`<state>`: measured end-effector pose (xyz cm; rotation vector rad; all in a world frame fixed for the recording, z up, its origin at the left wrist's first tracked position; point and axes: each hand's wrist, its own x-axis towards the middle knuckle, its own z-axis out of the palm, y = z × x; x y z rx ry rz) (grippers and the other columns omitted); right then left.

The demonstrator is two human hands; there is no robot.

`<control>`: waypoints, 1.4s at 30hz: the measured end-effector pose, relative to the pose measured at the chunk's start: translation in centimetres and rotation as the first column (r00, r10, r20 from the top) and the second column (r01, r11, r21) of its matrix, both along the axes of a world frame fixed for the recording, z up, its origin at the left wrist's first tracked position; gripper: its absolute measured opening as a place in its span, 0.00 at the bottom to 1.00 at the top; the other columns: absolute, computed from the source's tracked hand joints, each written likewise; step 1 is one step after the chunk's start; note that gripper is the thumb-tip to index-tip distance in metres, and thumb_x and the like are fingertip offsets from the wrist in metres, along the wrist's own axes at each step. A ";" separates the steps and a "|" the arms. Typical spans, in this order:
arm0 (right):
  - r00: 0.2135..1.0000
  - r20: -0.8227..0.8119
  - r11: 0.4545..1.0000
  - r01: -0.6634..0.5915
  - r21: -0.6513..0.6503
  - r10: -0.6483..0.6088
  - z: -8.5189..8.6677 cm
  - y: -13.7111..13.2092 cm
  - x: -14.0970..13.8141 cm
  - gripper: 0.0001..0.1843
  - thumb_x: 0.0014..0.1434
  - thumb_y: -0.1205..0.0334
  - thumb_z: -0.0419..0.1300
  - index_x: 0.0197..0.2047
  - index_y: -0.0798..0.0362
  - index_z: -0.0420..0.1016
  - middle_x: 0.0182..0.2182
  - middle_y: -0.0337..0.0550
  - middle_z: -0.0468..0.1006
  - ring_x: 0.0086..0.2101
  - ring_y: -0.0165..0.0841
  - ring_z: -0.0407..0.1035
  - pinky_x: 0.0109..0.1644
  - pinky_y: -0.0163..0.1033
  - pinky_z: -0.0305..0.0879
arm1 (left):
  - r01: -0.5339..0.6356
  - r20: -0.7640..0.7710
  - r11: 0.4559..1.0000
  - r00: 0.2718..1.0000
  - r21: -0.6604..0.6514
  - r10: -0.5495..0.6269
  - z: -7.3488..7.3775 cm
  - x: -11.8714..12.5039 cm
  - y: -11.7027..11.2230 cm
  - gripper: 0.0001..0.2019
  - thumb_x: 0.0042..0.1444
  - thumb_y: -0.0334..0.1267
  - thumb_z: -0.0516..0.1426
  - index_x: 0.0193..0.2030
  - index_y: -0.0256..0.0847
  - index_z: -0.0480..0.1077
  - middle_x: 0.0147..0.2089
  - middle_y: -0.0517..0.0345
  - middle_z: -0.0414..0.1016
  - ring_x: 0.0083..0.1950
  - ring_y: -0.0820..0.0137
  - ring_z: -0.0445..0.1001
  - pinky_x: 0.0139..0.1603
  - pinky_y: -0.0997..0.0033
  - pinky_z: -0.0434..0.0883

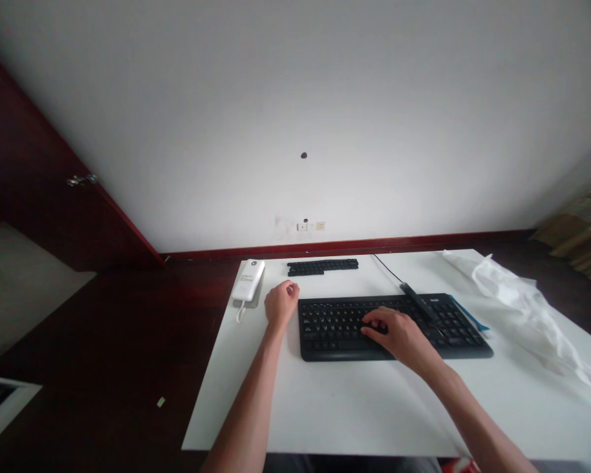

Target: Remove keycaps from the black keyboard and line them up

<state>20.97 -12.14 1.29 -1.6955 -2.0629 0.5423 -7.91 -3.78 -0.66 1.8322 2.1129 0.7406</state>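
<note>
Head-worn view, forward and down across table point(335, 407)

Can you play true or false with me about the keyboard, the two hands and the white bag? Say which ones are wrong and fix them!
1. The right hand is over the keyboard. True.
2. The keyboard is white. False: it is black.
3. The left hand is beside the keyboard's left end. True.
4. The crumpled white bag lies on the right side of the table. True.
5. The bag is between the two hands. False: it lies to the right of both hands.
</note>
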 end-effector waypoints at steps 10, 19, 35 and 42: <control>0.984 0.081 0.986 0.151 0.066 -0.156 1.5 6.5 -0.5 0.10 0.61 0.59 0.63 0.45 0.49 0.83 0.35 0.42 0.85 0.37 0.39 0.78 0.43 0.39 0.67 | 0.001 0.003 1.000 1.000 0.004 -0.001 0.0 -0.1 0.2 0.11 0.67 0.46 0.55 0.39 0.50 0.79 0.37 0.59 0.82 0.38 0.66 0.78 0.37 0.72 0.61; 0.985 0.140 0.994 0.098 0.041 -0.103 -0.6 11.1 -2.6 0.13 0.59 0.65 0.64 0.48 0.52 0.82 0.36 0.43 0.85 0.40 0.38 0.78 0.43 0.36 0.65 | -0.027 0.000 1.000 1.000 -0.006 0.027 0.1 0.1 0.4 0.12 0.67 0.45 0.54 0.40 0.48 0.80 0.38 0.57 0.83 0.39 0.65 0.78 0.39 0.71 0.63; 0.984 0.133 0.993 0.117 0.003 -0.116 -0.9 12.8 -2.9 0.08 0.61 0.62 0.65 0.41 0.51 0.87 0.37 0.45 0.87 0.41 0.41 0.80 0.45 0.37 0.66 | -0.022 0.008 1.000 1.000 0.002 0.022 -0.3 0.0 0.5 0.12 0.67 0.46 0.55 0.39 0.48 0.79 0.37 0.57 0.83 0.39 0.64 0.78 0.39 0.71 0.63; 0.978 0.146 0.989 0.151 0.000 -0.149 -1.2 14.6 -5.3 0.08 0.60 0.59 0.66 0.39 0.51 0.87 0.38 0.47 0.87 0.42 0.43 0.80 0.44 0.38 0.67 | -0.028 0.012 1.000 1.000 -0.002 0.028 -0.2 0.0 0.5 0.12 0.67 0.46 0.55 0.42 0.49 0.80 0.38 0.57 0.83 0.39 0.65 0.79 0.39 0.71 0.64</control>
